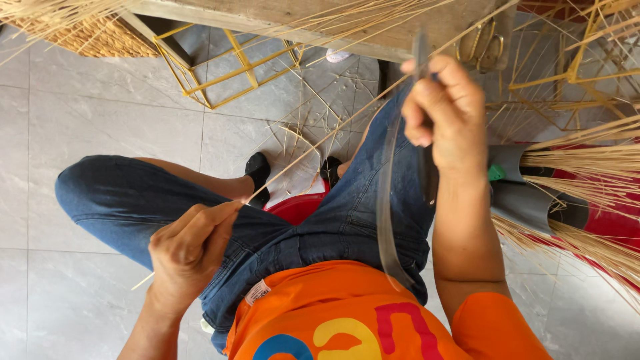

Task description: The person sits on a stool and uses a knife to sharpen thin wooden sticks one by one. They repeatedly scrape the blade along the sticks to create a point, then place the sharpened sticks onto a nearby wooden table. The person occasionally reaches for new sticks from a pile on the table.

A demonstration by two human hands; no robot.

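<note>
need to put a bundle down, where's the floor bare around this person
Bare grey floor tiles lie left of the bent knee, up to the yellow wire frame. Crowded on the right: cane bundles in grey tubes, and loose strips litter the floor between the feet. The left hand and right hand hold a strip.

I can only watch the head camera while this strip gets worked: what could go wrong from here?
1. The blade in the right hand lies against the thin strip; a slip could cut through it.
2. The left hand pinches only the strip's end, so it might pull free.
3. The blade hangs over the thigh.
</note>
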